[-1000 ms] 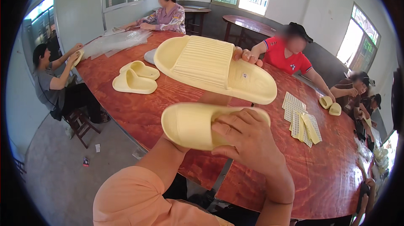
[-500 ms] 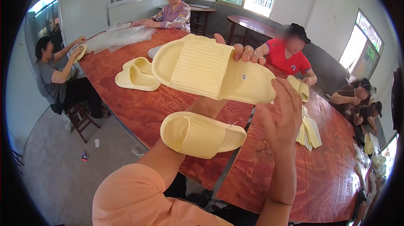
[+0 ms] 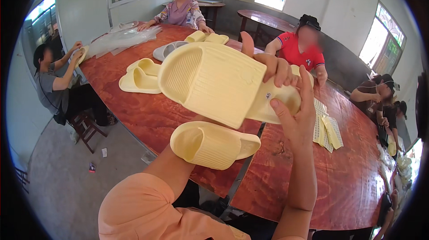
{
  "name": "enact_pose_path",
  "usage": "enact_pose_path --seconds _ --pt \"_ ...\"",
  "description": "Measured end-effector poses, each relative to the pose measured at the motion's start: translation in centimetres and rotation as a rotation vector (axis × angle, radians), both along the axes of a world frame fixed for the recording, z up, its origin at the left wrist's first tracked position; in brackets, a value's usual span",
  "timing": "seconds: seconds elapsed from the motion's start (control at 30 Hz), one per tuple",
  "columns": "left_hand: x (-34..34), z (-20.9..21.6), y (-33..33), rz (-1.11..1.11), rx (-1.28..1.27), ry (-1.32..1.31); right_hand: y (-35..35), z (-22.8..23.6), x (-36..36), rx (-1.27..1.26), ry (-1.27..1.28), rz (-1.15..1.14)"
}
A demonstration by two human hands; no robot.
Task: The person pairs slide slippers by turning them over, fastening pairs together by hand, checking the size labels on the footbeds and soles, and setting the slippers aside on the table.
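The left hand point(image 3: 280, 71) is clamped on a pale-yellow open-toed slipper with a ribbed, broad strap point(image 3: 223, 83); its fingers curl over the far edge at the heel side and its thumb stands up beyond the strap. The right hand point(image 3: 301, 128) is spread, thumb and forefinger apart, with the slipper's heel end between them; whether they press on it I cannot tell. The thumb tip lies just beside a small white label with dark print point(image 3: 268, 96) on the insole. The slipper is tilted, its sole away from the viewer and its toe pointing left.

Below it, in front of the left forearm, is a second pale-yellow slipper of matching shape point(image 3: 219, 146); I cannot tell what supports it.

Farther out, on the glossy reddish-brown wooden desk point(image 3: 344, 182), two pale-yellow slippers point(image 3: 142, 81) lie close together to the left. Beyond them is light-grey footwear point(image 3: 161, 53), then more yellow slippers point(image 3: 216, 38) near a seated person in a floral-sleeved purple top point(image 3: 181, 11). Clear plastic sheets point(image 3: 123, 43) spread at the far left. To the right of the hands lie white printed sheets with yellow strips point(image 3: 330, 132). A person in a red shirt point(image 3: 304, 52) sits across the desk; at the left edge, another in grey point(image 3: 51, 79) holds a yellow slipper point(image 3: 83, 55).
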State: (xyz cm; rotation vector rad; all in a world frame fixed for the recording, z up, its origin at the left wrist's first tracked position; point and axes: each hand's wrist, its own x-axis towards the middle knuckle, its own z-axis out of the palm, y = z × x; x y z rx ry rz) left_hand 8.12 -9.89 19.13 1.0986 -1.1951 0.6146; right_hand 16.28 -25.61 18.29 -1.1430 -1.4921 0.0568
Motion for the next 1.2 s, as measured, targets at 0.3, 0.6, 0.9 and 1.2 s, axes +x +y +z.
enact_pose_path --seconds 0.3,0.6,0.9,1.2 --pt "1.4 -1.0 0.0 0.074 0.069 -0.037 -0.1 0.1 0.4 -0.083 0.008 -0.071" --pt "1.6 -0.9 0.0 -0.110 -0.084 0.181 0.0 0.2 0.9 -0.120 0.000 -0.063" --pt "-0.4 -0.4 -1.6 0.073 -0.130 0.287 -0.5 0.5 1.6 -0.098 0.217 0.084" --pt "2.8 -3.8 0.7 1.346 0.360 0.393 -0.3 1.1 5.9 0.376 0.478 0.085"
